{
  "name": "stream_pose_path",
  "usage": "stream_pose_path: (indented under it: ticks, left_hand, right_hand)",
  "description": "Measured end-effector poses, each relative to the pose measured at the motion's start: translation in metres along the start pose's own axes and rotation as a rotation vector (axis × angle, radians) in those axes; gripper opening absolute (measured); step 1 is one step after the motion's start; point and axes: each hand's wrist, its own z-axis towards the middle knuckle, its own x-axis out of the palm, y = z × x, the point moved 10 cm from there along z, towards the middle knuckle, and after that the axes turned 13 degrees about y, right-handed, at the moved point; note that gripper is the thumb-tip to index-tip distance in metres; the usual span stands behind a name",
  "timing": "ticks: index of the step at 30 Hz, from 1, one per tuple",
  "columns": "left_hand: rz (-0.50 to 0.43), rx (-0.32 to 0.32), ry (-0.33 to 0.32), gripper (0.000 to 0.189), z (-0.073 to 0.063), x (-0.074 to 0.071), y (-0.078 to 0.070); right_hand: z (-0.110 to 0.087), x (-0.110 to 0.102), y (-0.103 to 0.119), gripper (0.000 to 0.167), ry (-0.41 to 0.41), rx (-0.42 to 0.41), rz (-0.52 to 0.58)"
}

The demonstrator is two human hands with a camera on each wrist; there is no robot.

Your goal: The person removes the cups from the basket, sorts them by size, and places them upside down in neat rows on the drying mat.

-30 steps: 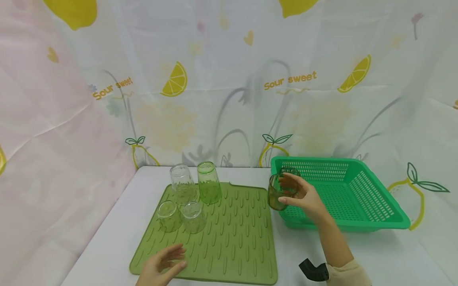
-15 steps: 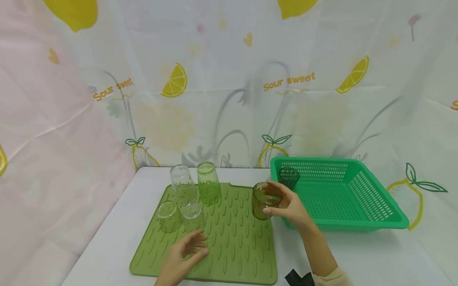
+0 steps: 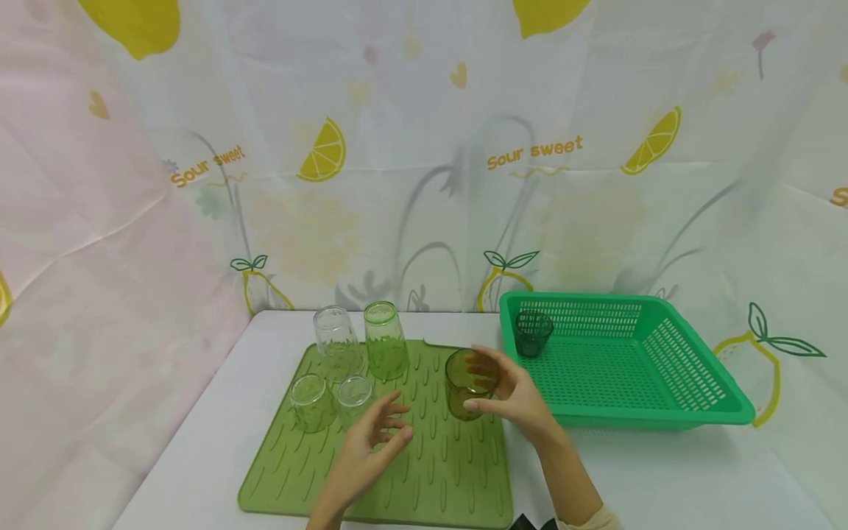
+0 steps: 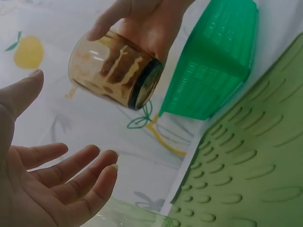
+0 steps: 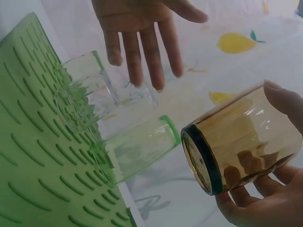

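Note:
My right hand [image 3: 513, 394] holds an amber glass [image 3: 469, 386] between thumb and fingers, above the right part of the green drying mat [image 3: 424, 478]. In the right wrist view the amber glass [image 5: 241, 137] shows its thick dark base. My left hand [image 3: 367, 449] hovers over the mat with fingers apart and nothing in them, left of the amber glass. Several glasses stand on the mat's left: a tall clear glass [image 3: 338, 342], a tall green glass [image 3: 386, 342], a short glass [image 3: 311, 403] and another short clear glass [image 3: 355, 397], partly behind the left hand.
A green plastic basket [image 3: 629, 416] stands right of the mat, with a dark glass [image 3: 533, 333] in its far left corner. The white table [image 3: 192, 442] meets a lemon-print curtain [image 3: 411, 147] behind and at the left.
My right hand has carried the amber glass leftward and nearer from the basket's edge to over the mat. My left hand has moved right and farther in, toward the glass.

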Motion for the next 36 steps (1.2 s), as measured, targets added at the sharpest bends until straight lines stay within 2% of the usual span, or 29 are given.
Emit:
stream_pose_path:
  ticks: [7, 13, 17, 23, 30, 33, 36]
  left_hand:
    - [0.074, 0.046, 0.016, 0.054, 0.022, 0.006, -0.021]
    - [0.111, 0.067, 0.104, 0.064, 0.039, 0.021, -0.038]
    - [0.205, 0.066, 0.134, 0.075, 0.047, 0.028, -0.046]
    - [0.376, 0.015, 0.132, 0.084, 0.055, 0.033, -0.054]
    - [0.561, -0.045, 0.118, 0.082, 0.061, 0.036, -0.061]
    - [0.562, -0.048, 0.097, 0.077, 0.062, 0.034, -0.061]
    - [0.490, -0.017, 0.058, 0.069, 0.062, 0.030, -0.060]
  right_hand:
    - [0.001, 0.010, -0.005, 0.072, -0.011, 0.025, -0.051]
    - [0.003, 0.018, -0.003, 0.069, -0.026, 0.033, -0.202]
    - [0.003, 0.023, 0.000, 0.070, -0.044, 0.045, -0.320]
    - [0.003, 0.029, 0.002, 0.073, -0.076, 0.095, -0.472]
    - [0.006, 0.037, 0.008, 0.073, -0.079, 0.103, -0.603]
    - [0.005, 0.039, 0.008, 0.074, -0.070, 0.116, -0.646]
    - [0.002, 0.037, 0.009, 0.076, -0.068, 0.132, -0.643]
